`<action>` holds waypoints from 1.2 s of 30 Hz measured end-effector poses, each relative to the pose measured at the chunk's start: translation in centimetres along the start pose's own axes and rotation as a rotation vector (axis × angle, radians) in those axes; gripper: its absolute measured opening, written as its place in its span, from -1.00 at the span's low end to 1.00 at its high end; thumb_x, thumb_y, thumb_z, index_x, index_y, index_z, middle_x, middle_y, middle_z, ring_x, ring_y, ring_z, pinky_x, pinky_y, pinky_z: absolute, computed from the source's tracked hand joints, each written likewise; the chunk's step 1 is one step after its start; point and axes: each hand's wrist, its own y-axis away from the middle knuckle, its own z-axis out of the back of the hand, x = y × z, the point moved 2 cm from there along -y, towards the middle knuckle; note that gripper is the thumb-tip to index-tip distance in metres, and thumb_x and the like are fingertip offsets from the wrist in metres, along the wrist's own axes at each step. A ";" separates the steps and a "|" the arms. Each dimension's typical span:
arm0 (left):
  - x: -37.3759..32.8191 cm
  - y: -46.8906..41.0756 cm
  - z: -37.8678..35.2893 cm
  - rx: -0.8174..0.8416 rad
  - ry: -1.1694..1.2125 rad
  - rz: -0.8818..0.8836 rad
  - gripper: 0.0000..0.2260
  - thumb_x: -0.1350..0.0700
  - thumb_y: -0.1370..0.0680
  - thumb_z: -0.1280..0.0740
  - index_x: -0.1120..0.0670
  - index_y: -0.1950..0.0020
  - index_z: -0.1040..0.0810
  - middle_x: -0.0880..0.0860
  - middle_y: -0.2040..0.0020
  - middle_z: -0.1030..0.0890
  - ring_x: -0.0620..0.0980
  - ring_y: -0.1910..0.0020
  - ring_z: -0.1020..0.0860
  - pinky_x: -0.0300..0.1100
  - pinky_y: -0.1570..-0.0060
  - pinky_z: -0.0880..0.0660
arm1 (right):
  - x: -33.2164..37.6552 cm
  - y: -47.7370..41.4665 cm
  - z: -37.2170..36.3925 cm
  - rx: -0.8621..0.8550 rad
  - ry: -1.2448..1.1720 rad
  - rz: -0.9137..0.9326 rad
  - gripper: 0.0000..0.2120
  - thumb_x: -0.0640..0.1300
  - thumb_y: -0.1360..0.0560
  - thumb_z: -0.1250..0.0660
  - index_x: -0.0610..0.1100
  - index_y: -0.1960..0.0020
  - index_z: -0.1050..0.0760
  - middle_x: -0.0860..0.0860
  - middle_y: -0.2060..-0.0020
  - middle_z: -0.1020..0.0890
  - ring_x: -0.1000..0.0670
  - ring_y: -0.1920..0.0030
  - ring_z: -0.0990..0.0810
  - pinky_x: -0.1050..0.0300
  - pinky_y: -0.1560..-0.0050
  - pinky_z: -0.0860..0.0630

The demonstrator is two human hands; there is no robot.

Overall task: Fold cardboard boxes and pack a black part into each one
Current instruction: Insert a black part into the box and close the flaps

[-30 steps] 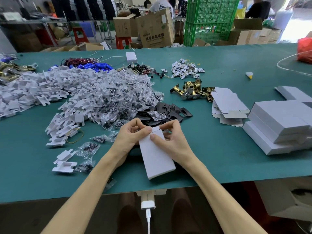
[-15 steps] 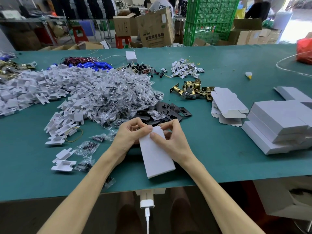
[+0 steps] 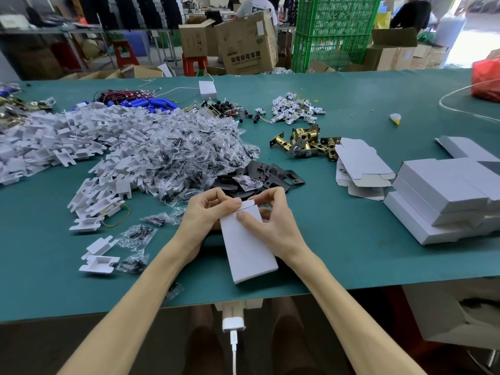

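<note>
Left hand [image 3: 205,215] and right hand [image 3: 272,224] each pinching far-end tuck flap of white cardboard box [image 3: 249,253], box between both hands on green bench [image 3: 351,255], black parts [image 3: 270,175] heaped just beyond fingertips

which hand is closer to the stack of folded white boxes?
Right. The right hand grips the held box on the side facing the stack; the left hand grips its other side.

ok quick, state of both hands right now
Left hand: closed, pinching the far end flap of the white box.
Right hand: closed on the same box, thumb on its top face.
</note>
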 end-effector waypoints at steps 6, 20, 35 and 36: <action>0.0 0.0 0.0 -0.006 -0.016 -0.008 -0.78 0.09 -0.45 -0.56 0.08 0.23 -0.53 0.12 0.24 -0.60 0.00 0.33 -0.54 -0.21 0.34 -0.51 | 0.1 0.0 -0.2 0.035 0.013 0.040 -0.61 -0.12 -0.48 -0.55 0.04 -0.09 -0.34 0.10 -0.05 -0.54 0.02 0.10 -0.61 0.12 0.12 -0.59; -0.3 0.1 0.0 0.055 -0.041 -0.020 -0.64 -0.02 -0.43 -0.57 0.22 0.10 -0.53 0.16 0.21 -0.60 0.02 0.29 -0.57 -0.20 0.28 -0.55 | 0.2 0.1 0.1 0.027 0.013 0.069 -0.71 -0.08 -0.50 -0.52 -0.08 -0.01 -0.40 0.08 0.10 -0.58 -0.05 0.22 -0.64 0.11 0.36 -0.53; -0.5 1.1 -0.9 0.141 -0.058 -0.044 -0.69 0.13 -0.50 -0.53 0.07 -0.25 -0.68 0.20 -0.15 -0.71 0.08 -0.10 -0.68 -0.03 -0.14 -0.64 | 0.5 0.2 1.0 -0.092 -0.124 0.057 -0.79 -0.18 -0.54 -0.49 -0.13 -0.07 -0.48 -0.07 0.01 -0.63 -0.22 0.04 -0.63 -0.15 0.08 -0.61; -0.6 1.1 -0.9 0.135 -0.056 -0.041 -0.69 0.12 -0.51 -0.52 0.07 -0.25 -0.67 0.19 -0.15 -0.72 0.08 -0.09 -0.69 -0.03 -0.12 -0.65 | 0.6 0.2 1.0 -0.083 -0.124 0.056 -0.80 -0.12 -0.55 -0.49 -0.11 -0.07 -0.50 -0.03 0.02 -0.64 -0.15 0.06 -0.64 -0.06 0.10 -0.61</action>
